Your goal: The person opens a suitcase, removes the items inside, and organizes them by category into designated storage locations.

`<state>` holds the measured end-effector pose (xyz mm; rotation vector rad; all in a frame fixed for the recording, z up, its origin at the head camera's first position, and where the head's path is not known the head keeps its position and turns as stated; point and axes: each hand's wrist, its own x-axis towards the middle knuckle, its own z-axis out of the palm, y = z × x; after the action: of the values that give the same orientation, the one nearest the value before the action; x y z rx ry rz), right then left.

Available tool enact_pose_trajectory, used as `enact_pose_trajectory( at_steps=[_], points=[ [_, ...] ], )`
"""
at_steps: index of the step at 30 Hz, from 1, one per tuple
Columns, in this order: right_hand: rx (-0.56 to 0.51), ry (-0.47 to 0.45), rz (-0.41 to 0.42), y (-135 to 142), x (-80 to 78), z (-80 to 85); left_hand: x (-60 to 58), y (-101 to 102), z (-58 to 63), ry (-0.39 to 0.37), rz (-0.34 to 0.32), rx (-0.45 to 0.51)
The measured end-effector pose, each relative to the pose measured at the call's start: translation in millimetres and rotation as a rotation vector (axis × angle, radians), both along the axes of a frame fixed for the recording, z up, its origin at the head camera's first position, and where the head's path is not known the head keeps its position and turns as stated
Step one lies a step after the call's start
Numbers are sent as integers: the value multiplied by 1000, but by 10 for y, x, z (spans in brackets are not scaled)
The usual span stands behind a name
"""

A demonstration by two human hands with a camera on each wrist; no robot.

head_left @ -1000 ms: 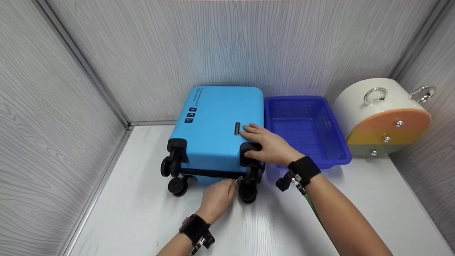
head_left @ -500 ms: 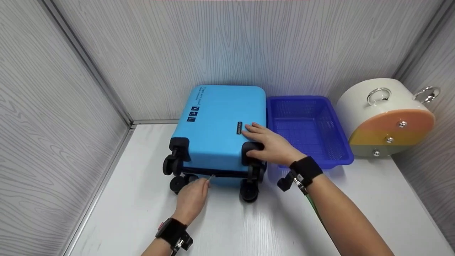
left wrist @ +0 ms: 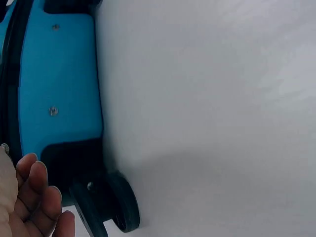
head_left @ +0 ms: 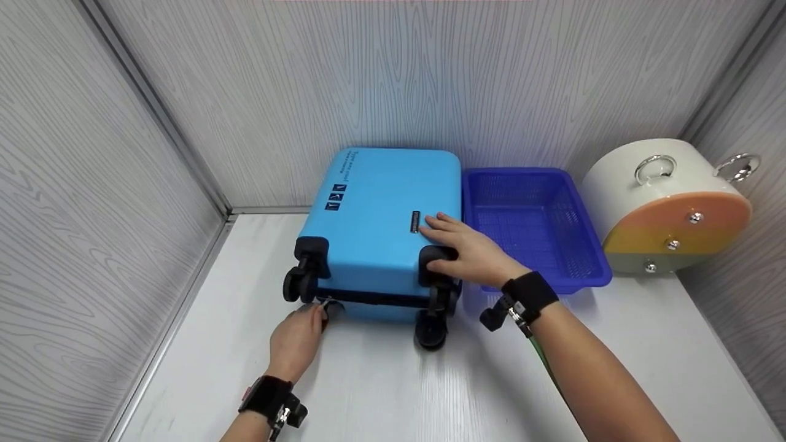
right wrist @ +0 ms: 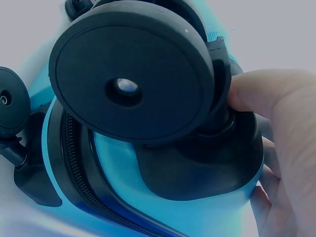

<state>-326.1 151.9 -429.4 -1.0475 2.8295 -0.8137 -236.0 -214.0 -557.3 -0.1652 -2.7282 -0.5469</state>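
Note:
A light blue hard-shell suitcase point(head_left: 387, 190) lies flat, its black-wheeled end facing me. Along that end runs a black zipper point(head_left: 374, 299). At its left part, beside the left wheels, my left hand point(head_left: 295, 341) pinches a small metal zipper pull point(head_left: 326, 301). In the left wrist view the curled fingers point(left wrist: 37, 185) are close to the lower wheel's black corner mount. My right hand point(head_left: 473, 253) rests spread over the suitcase's near right corner. The right wrist view shows its thumb against the mount of a black wheel point(right wrist: 148, 64), with closed zipper teeth point(right wrist: 76, 158) beside it.
A blue plastic basket point(head_left: 599, 258) stands right of the suitcase. Farther right is a rounded white box point(head_left: 626, 172) with striped drawers and ring handles. Wood-grain panels point(head_left: 522, 73) wall the back and sides of the white table point(head_left: 393, 387).
My left hand has slid the zipper pull leftward along the suitcase's near end, from the right wheels to the left ones. My right hand stays on the corner.

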Motion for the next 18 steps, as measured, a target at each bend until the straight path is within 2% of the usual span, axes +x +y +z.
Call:
enact_pose_trajectory(
  at_steps=[5,7,11,14,18],
  points=[
    [9,3,16,4,-4,15,-42,-123,16,21,-9,-33],
    [14,3,22,8,-9,25,-57,-167,25,-1,-4,-22],
    [18,-4,31,22,-29,48,-105,-282,26,-73,60,35],
    [19,-16,40,38,-36,72,-139,-371,32,-89,89,54],
    [22,-32,42,76,-44,89,-156,-448,44,-68,64,39]
  ],
)
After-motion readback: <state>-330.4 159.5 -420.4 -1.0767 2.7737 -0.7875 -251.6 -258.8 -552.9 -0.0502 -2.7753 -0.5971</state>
